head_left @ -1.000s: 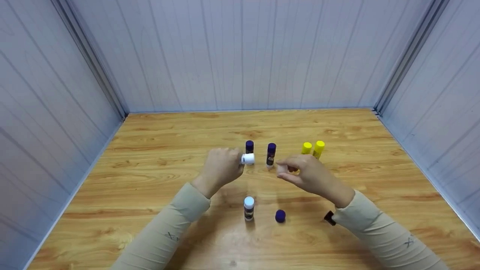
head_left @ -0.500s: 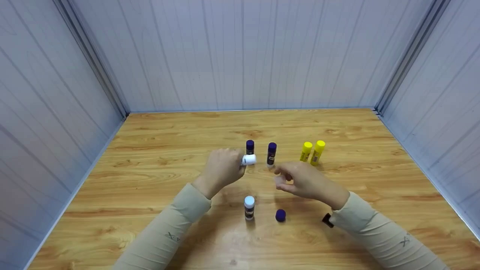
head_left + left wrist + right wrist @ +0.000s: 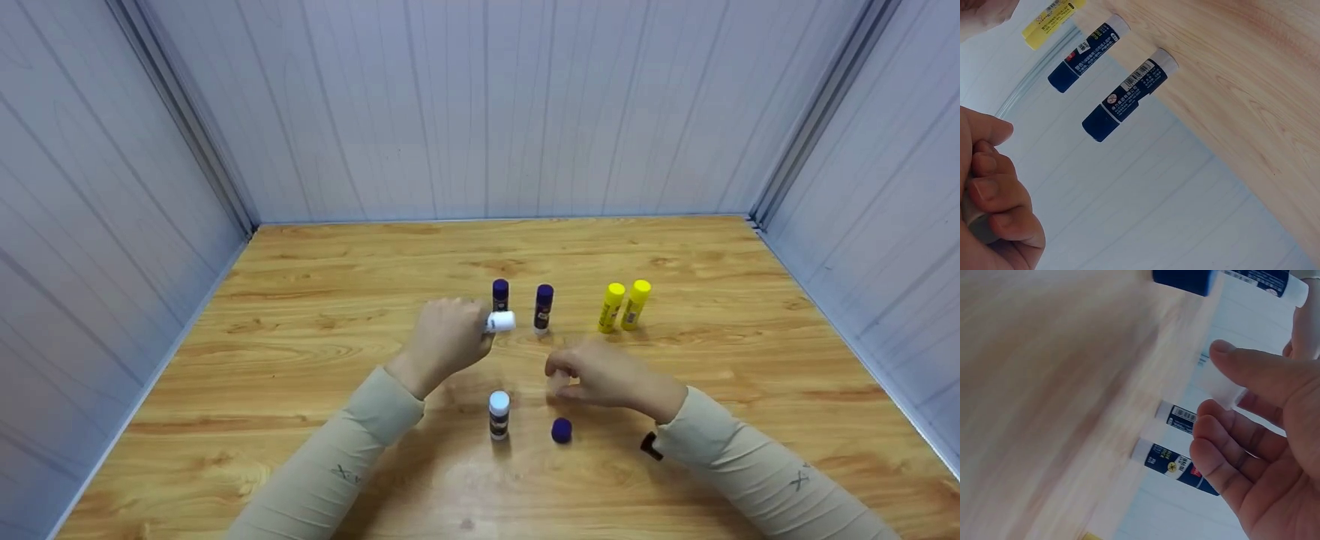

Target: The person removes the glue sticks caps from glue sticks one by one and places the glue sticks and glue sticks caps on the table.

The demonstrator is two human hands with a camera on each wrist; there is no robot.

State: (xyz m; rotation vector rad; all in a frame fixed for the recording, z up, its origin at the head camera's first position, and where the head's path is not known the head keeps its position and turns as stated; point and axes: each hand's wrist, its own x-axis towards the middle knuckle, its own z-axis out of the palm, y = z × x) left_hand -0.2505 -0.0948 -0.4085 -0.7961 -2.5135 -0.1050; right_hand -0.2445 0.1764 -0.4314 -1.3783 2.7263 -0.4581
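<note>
In the head view my left hand (image 3: 442,337) grips a white glue stick (image 3: 501,322), its white end sticking out past the thumb side. My right hand (image 3: 606,381) pinches a small translucent white cap (image 3: 1220,385) between thumb and fingers, seen best in the right wrist view. Below the right hand a dark blue cap (image 3: 561,430) lies on the table. Left of it stands a glue stick with a white top (image 3: 499,416) and a dark label. Curled fingers (image 3: 1002,216) cover most of the held stick in the left wrist view.
Beyond the hands stand two glue sticks with dark blue caps, one partly behind the left hand (image 3: 500,291) and another to its right (image 3: 543,309). Two yellow glue sticks (image 3: 612,307) stand farther right. Pale panel walls (image 3: 480,112) enclose the wooden table (image 3: 337,262).
My right hand has moved toward me and slightly left with the translucent cap, away from the yellow glue sticks, which now show fully. The left hand has stayed nearly in place.
</note>
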